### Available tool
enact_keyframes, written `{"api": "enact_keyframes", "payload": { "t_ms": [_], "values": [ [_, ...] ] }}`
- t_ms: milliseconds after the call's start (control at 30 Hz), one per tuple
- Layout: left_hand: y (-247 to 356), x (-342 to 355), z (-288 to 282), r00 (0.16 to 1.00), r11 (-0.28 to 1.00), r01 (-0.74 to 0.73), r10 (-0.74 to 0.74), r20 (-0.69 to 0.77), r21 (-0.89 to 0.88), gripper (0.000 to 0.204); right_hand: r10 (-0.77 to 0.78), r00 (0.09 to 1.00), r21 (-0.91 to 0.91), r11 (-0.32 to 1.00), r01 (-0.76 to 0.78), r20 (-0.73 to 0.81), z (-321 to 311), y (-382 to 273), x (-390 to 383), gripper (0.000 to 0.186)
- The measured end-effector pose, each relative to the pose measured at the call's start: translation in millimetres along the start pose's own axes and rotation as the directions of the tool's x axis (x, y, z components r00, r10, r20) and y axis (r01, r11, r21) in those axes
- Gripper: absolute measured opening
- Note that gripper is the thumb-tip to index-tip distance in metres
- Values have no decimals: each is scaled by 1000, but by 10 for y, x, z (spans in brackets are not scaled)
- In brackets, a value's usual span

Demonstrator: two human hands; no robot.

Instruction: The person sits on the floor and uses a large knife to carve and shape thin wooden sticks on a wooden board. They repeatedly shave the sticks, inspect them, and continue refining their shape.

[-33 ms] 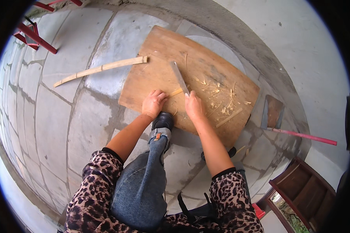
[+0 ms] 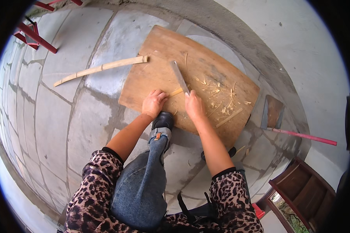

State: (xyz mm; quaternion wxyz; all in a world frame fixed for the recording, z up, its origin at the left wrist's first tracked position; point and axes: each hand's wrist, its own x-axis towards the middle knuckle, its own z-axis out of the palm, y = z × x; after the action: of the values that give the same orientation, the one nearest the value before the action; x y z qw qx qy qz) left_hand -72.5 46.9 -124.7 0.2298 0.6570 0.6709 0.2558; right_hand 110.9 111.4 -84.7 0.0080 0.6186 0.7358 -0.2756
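Observation:
My left hand is closed on one end of a short bamboo strip, pressing it down on the wooden board. In my right hand is the handle of a long-bladed knife; the fingers wrap round it and hide most of it. Its blade points away from me and crosses the strip's right end. Thin bamboo shavings are scattered right of the knife. Another short bamboo piece lies near the board's right edge.
A long split bamboo length rests with one end on the board, the rest over the paved floor. My black shoe is at the near edge. A dustpan with a pink handle lies right; red legs stand far left.

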Motion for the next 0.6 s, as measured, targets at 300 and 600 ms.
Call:
{"api": "enact_keyframes", "payload": {
  "t_ms": [300, 600],
  "values": [
    [-97, -118, -44, 998, 998, 67, -67, -15, -4, 13, -84, 791, 391, 834, 389, -606, -1068, -905, -19, 33],
    [-13, 9, -35, 997, 997, 78, -78, 12, 1, 11, 105, 993, 82, 992, -100, -52, 109, -18, 55, 34]
  ]
}}
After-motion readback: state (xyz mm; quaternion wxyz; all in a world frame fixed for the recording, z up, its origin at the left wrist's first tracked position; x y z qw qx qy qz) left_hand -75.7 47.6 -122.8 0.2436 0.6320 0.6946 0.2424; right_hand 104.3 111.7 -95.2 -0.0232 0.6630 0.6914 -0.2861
